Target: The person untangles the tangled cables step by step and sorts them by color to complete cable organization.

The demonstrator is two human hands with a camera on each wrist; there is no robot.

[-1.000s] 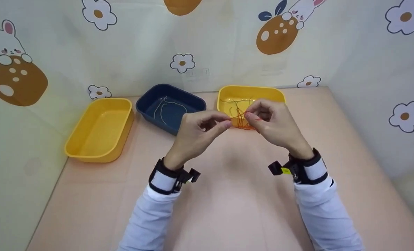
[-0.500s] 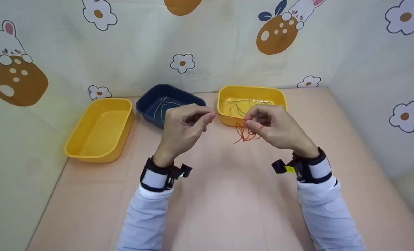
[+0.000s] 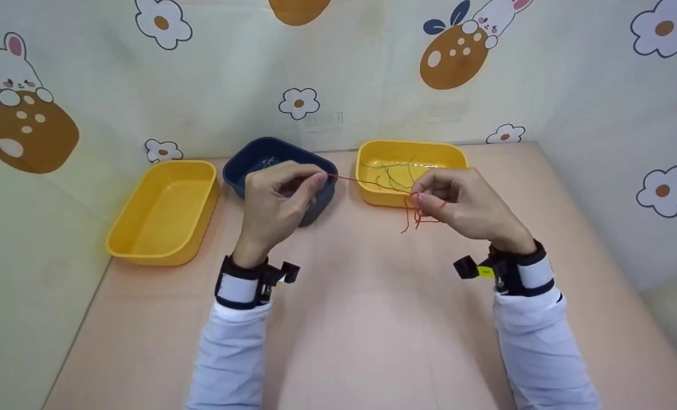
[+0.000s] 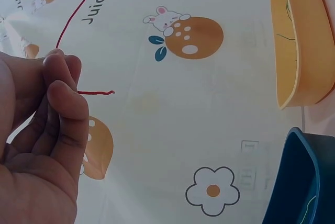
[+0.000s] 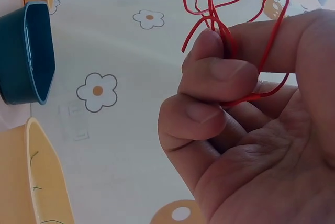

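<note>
Between thumb and fingers, my left hand [image 3: 275,208] pinches one end of a red string [image 3: 366,181]; a short tip of it pokes out past the fingers in the left wrist view. From there the string runs nearly straight to my right hand [image 3: 466,202], which grips a looped bunch of the same red string [image 5: 272,30]. Loose loops and ends dangle below the right fingers in the head view. Both hands are raised above the table, the left in front of the dark blue bin [image 3: 315,210], the right by the yellow bin [image 3: 384,196] at the back right.
Thin green strings [image 3: 392,173] lie in the right yellow bin, and pale thread [image 3: 269,162] shows in the blue bin. A second yellow bin [image 3: 161,219] stands at the left on the pinkish table [image 3: 372,341]. A printed curtain [image 3: 218,74] rises behind.
My left hand has moved left and slightly up, away from the right hand, drawing the red string out longer between them. My right hand has shifted a little right, and the hanging bunch looks smaller.
</note>
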